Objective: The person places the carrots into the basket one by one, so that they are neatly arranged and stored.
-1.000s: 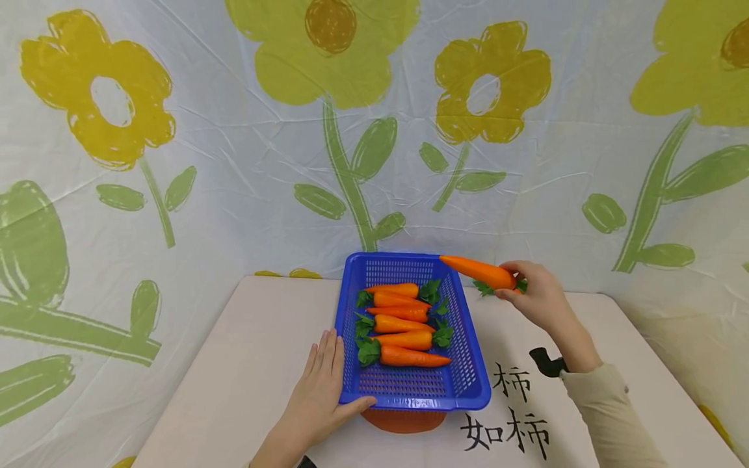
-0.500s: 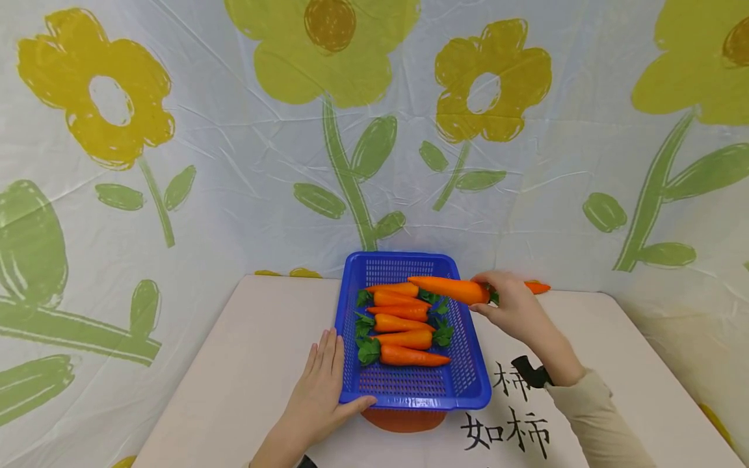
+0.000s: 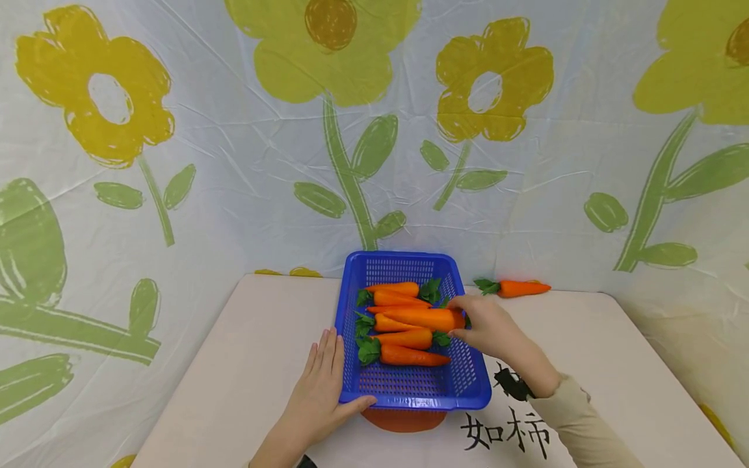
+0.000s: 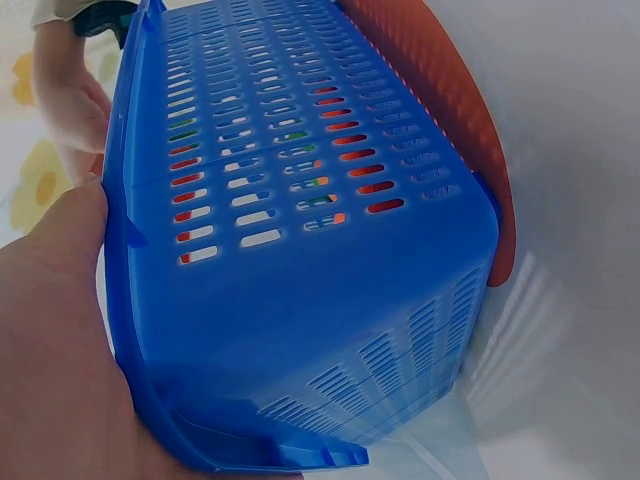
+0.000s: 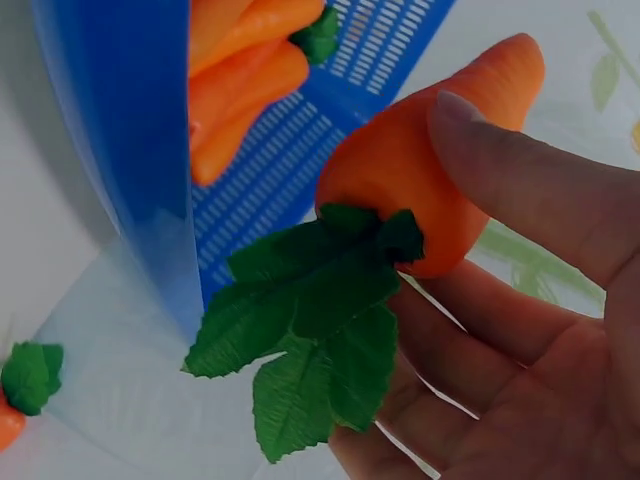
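Observation:
My right hand (image 3: 491, 328) pinches an orange carrot (image 3: 430, 318) by its thick end, over the blue basket (image 3: 418, 403). In the right wrist view the thumb lies on the carrot (image 5: 385, 165), with its green leaves (image 5: 320, 300) hanging below. Several more carrots lie in a row inside the basket, such as the nearest carrot (image 3: 412, 355). With its fingers straight, my left hand (image 3: 318, 383) rests against the basket's left side, the thumb at the near rim. The left wrist view shows the basket's perforated wall (image 4: 270, 300) beside that hand (image 4: 60, 340).
Another carrot (image 3: 523, 288) lies on the table behind and to the right of the basket. Black characters (image 3: 506, 434) and an orange-red patch (image 3: 405, 421) mark the pale tabletop (image 3: 246, 364). A flower-printed cloth (image 3: 234, 162) stands behind the table.
My right hand has carried the carrot left and toward me, from beyond the basket's right rim to just over the carrots inside. The left hand has stayed in place.

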Motion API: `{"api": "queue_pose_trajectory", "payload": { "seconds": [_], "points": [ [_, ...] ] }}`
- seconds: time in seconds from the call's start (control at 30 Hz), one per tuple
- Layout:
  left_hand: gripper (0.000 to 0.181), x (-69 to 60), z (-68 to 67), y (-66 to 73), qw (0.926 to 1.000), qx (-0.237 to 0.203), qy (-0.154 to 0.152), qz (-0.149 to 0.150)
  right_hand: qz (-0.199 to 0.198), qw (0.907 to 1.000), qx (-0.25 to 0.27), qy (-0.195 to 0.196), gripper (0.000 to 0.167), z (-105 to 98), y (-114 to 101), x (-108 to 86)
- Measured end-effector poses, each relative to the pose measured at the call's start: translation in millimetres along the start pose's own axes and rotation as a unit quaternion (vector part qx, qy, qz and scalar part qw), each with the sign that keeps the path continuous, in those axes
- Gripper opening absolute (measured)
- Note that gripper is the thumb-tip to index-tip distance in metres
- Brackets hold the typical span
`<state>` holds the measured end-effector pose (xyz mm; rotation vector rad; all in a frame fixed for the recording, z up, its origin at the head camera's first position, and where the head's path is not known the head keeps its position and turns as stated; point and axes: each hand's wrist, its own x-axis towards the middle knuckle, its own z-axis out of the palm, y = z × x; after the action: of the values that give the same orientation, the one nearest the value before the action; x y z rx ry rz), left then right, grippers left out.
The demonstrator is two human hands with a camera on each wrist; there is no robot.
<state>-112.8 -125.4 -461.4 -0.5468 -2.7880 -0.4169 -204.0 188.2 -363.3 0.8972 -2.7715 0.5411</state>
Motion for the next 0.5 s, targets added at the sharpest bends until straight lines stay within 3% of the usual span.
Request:
{"api": "queue_pose_trajectory", "payload": {
  "seconds": [0.33, 0.5],
  "points": [
    [0.113, 0.5, -3.4, 1.4, 0.9997, -0.013, -0.017, -0.010, 0.000, 0.9959, -0.023, -0.088, 0.035, 15.6, -13.3, 6.1],
    [0.113, 0.6, -4.3, 1.6, 0.9997, -0.010, -0.019, -0.008, 0.025, 0.9891, -0.029, -0.142, 0.034, 21.0, -20.7, 11.7]
  ]
}}
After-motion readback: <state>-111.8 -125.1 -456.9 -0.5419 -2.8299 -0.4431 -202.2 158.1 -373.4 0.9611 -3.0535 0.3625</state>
